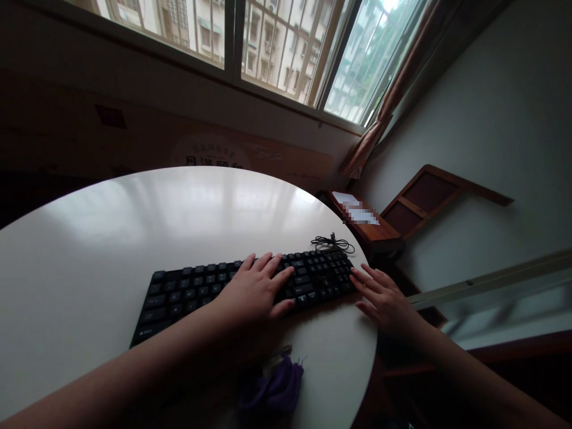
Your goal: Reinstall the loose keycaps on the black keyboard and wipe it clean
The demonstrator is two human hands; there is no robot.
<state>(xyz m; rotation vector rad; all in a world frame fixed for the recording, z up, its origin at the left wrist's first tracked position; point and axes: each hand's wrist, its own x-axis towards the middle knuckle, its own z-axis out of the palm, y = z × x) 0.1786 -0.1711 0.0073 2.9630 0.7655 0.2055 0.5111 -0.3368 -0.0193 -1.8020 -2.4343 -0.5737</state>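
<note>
A black keyboard (205,285) lies at a slant on the white round table (89,256). Across its middle keys rests my left hand (257,286), palm down with the fingers spread, covering part of the keys. My right hand (379,295) is at the keyboard's right end, fingers stretched out, the tips at or very near its edge. Behind the right end sits the keyboard's black cable (333,242), coiled and tied. Close to me, below the keyboard, is a crumpled purple cloth (279,384), partly in shadow.
The table's curved edge runs close by my right hand. Beyond it stands a wooden chair (420,196) by the wall, near a wooden surface (379,231) with white papers (357,208) on it. A barred window (286,47) and a curtain (370,140) are at the back.
</note>
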